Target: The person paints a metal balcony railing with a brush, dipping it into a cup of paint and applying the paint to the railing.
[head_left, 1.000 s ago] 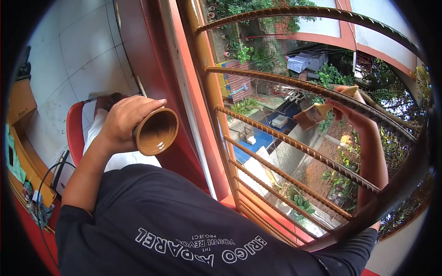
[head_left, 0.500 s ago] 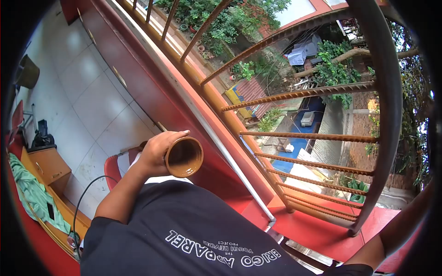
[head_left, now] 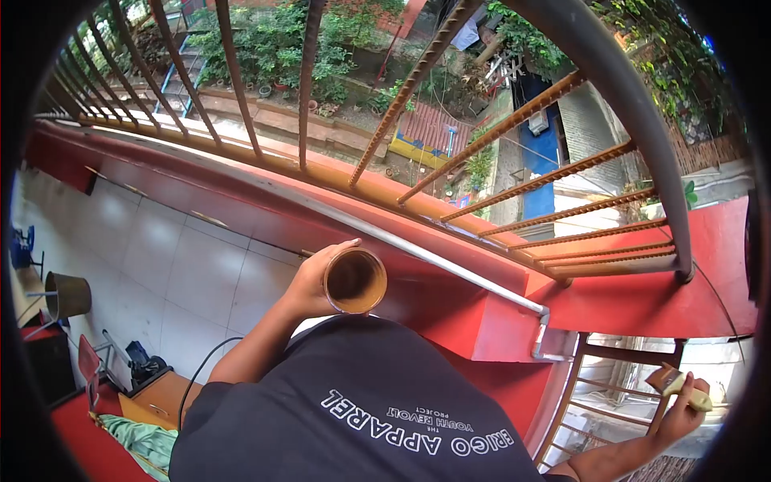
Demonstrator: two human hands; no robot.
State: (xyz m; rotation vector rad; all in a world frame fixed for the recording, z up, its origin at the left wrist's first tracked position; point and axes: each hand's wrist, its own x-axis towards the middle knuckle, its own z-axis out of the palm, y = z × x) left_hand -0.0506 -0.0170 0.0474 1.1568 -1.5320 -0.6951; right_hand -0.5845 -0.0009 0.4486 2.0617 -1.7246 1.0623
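1. In the head view, I see the left hand (head_left: 309, 283) curled around a round, brown, open-mouthed container (head_left: 353, 300), just above the black T-shirt (head_left: 353, 369).
2. Same view: the right hand (head_left: 683, 415) pinches a brown-bristled paintbrush with a pale handle (head_left: 668, 380), well apart from the container (far over on my screen).
3. Beyond the container stands a brown, ribbed metal railing (head_left: 490, 138), near a glossy red ledge (head_left: 642, 304).

Red-walled balcony (head_left: 434, 321) in bright daylight, above a leafy garden (head_left: 273, 48).
Pale tiled floor (head_left: 193, 281) at left, with a wooden cabinet (head_left: 157, 402) nearby — a white pipe (head_left: 438, 259) runs along the wall; outside, a reddish corrugated roof (head_left: 430, 128).
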